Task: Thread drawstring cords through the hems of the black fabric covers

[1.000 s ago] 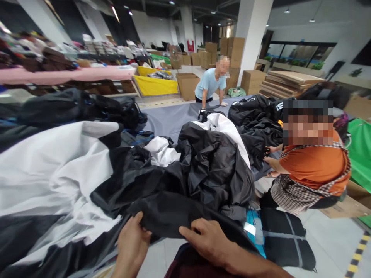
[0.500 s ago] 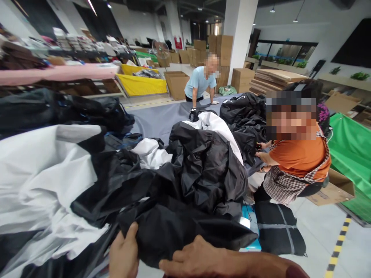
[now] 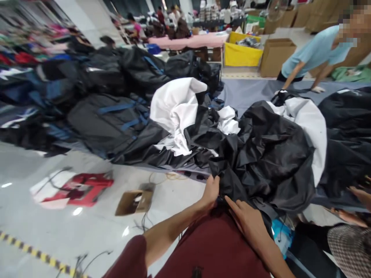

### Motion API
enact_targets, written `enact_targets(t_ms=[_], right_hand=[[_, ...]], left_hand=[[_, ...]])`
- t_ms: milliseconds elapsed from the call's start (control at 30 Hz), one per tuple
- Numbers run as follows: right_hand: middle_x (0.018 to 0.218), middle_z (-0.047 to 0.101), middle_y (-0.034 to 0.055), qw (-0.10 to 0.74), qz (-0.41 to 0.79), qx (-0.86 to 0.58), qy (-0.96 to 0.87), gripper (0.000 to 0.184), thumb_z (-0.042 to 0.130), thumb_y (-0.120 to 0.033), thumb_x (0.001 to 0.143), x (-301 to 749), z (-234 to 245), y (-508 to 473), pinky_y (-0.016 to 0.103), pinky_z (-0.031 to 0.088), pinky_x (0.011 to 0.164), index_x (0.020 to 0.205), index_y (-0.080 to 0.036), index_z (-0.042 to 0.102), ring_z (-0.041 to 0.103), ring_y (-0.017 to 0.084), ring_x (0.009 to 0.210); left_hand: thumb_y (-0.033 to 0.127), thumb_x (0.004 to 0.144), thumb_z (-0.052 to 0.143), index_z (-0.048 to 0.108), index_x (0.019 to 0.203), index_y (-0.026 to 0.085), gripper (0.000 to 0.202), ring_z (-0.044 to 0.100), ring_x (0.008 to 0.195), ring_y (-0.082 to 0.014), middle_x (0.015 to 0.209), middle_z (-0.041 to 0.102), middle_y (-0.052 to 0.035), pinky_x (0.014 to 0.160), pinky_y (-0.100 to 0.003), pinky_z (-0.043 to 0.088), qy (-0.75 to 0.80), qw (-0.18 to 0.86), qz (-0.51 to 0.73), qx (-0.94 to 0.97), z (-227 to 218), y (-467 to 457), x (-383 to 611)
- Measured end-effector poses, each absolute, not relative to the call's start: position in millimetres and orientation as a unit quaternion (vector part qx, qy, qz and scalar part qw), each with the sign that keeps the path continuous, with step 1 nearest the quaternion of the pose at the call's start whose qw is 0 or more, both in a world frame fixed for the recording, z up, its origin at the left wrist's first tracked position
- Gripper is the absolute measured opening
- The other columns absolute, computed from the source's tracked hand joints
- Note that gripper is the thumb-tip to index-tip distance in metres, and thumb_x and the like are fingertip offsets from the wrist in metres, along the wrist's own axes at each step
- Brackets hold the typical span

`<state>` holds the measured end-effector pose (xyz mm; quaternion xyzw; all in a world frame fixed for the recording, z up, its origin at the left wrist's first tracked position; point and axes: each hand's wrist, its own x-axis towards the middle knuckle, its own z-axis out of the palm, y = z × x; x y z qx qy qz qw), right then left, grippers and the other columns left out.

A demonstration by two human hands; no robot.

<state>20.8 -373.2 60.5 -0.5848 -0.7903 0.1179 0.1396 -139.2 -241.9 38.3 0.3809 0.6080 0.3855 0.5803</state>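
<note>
A big crumpled sheet of black fabric (image 3: 266, 154) with white panels (image 3: 176, 112) lies heaped on a grey mat. My left hand (image 3: 211, 192) grips the fabric's near edge, fingers closed on it. My right hand (image 3: 246, 218) lies against the same edge just to the right, fingers closed on the cloth. Both hands sit close together in front of my dark red shirt.
Stacked black bags with blue straps (image 3: 110, 116) lie to the left. A red object (image 3: 84, 189) and a small open cardboard box (image 3: 135, 200) sit on the floor, with loose cords. A person in a light blue shirt (image 3: 313, 54) leans on the grey mat (image 3: 246, 92). Another person's hands (image 3: 361, 197) reach in at right.
My view has swung left and down. Both hands have drawn the black fabric's edge in toward my body and now sit closer together.
</note>
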Motion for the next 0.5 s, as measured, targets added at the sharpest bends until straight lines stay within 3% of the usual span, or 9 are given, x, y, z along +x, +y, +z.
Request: enact_targets(t_ms=[100,200,300,400,500], right_hand=[[0.098,0.072,0.006,0.134,0.05,-0.57,-0.809,0.061,0.052,-0.009,0.101,20,67,-383,0.021,0.045,0.052,0.16,-0.025,0.054,0.072,0.019,0.084],[0.086,0.069,0.0032,0.163,0.029,-0.559,-0.813,0.053,0.044,-0.021,0.112,19,70,-396,0.021,0.043,0.046,0.165,-0.022,0.047,0.071,0.016,0.068],[0.084,0.075,0.0033,0.21,0.071,-0.559,-0.799,0.057,0.036,-0.035,0.118,23,69,-412,0.021,0.05,0.05,0.174,-0.024,0.031,0.075,0.017,0.066],[0.089,0.082,0.006,0.234,0.129,-0.585,-0.765,0.064,0.032,-0.039,0.118,30,63,-426,0.024,0.058,0.051,0.178,-0.022,0.018,0.079,0.021,0.064],[0.087,0.084,0.006,0.234,0.156,-0.593,-0.755,0.061,0.036,-0.043,0.117,34,55,-432,0.027,0.059,0.048,0.173,-0.02,0.035,0.078,0.023,0.056]], left_hand=[[0.043,0.091,0.069,0.072,0.119,0.019,0.037,0.069,0.108,-0.0291,0.112,0.077,-0.0129,0.098,-0.04,0.055,0.579,0.609,0.39,0.376,49,-254,-143],[0.036,0.092,0.066,0.066,0.132,0.019,0.044,0.068,0.108,-0.0269,0.116,0.076,-0.0113,0.1,-0.038,0.054,0.56,0.646,0.385,0.347,60,-269,-143],[0.027,0.088,0.065,0.065,0.132,0.019,0.045,0.065,0.086,-0.0225,0.098,0.074,-0.0068,0.082,-0.034,0.055,0.547,0.725,0.304,0.289,61,-286,-135],[0.021,0.083,0.062,0.065,0.127,0.019,0.043,0.059,0.073,-0.0182,0.088,0.07,-0.0036,0.069,-0.03,0.05,0.514,0.784,0.25,0.242,54,-299,-123],[0.021,0.082,0.064,0.064,0.124,0.021,0.043,0.063,0.079,-0.0199,0.096,0.071,-0.0057,0.073,-0.032,0.052,0.502,0.799,0.245,0.222,47,-305,-116]])
